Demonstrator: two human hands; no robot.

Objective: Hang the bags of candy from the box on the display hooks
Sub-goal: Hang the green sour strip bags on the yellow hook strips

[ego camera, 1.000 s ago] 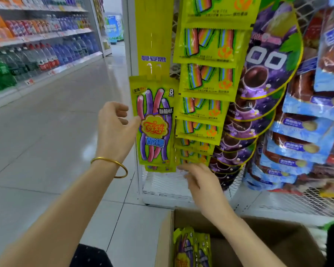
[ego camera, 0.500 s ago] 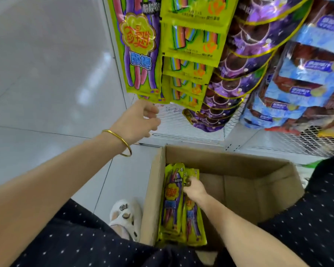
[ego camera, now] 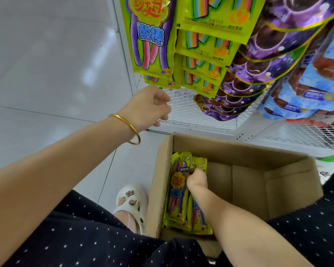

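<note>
Hands apart: left hand (ego camera: 148,106) hangs loosely curled and empty, right hand (ego camera: 197,179) seems to pinch the stiffer top seal of a probably light, slippery candy bag (ego camera: 176,191) in the box (ego camera: 258,151).

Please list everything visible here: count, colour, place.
rack: one, white mesh, ahead.
box: one, brown, below rack.
bags in box: several, yellow-green, at its left wall.
stick-candy bags: at least two, yellow-green, hanging leftmost.
rainbow bags: several, yellow-green, hanging beside them.
purple bags: several, hanging further right.
blue bags: several, hanging far right.
shoe: one, white, left of box.
bangle: one, gold, left wrist.
left hand: loosely curled, empty, below stick-candy bags.
right hand: in box, on the bags; grip unclear.
</note>
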